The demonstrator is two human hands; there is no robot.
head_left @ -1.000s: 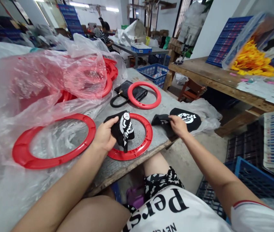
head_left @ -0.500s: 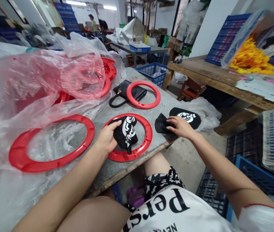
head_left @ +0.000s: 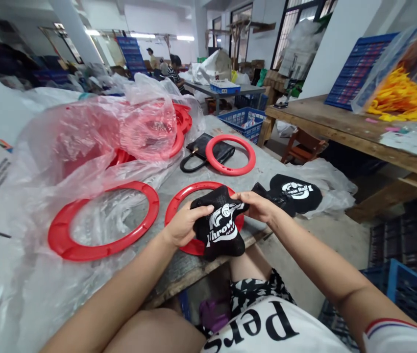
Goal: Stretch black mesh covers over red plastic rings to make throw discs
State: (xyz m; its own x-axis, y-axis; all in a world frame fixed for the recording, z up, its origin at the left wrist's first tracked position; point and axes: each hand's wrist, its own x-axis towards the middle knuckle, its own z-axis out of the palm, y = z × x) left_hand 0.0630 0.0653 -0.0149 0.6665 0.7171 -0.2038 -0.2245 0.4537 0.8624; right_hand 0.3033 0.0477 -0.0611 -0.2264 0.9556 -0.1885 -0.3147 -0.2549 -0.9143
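Observation:
My left hand grips the left edge of a black mesh cloth with a white "Throw" print, thumb on top. At the cloth's upper right, my right hand pinches its edge. The cloth is held spread between both hands above a red plastic ring, covering much of that ring. A second red ring lies to the left, partly on clear plastic. More black printed cloth lies right of my right hand at the table edge.
A third red ring leans over a black handbag. Behind them, clear plastic covers several red rings. A wooden table with yellow pieces stands at right; blue crates are on the floor. Two people are farther back.
My right hand has left the cloth on the right and now grips the printed cloth in my left hand. The cloth is spread wider and nearer me. The view has shifted.

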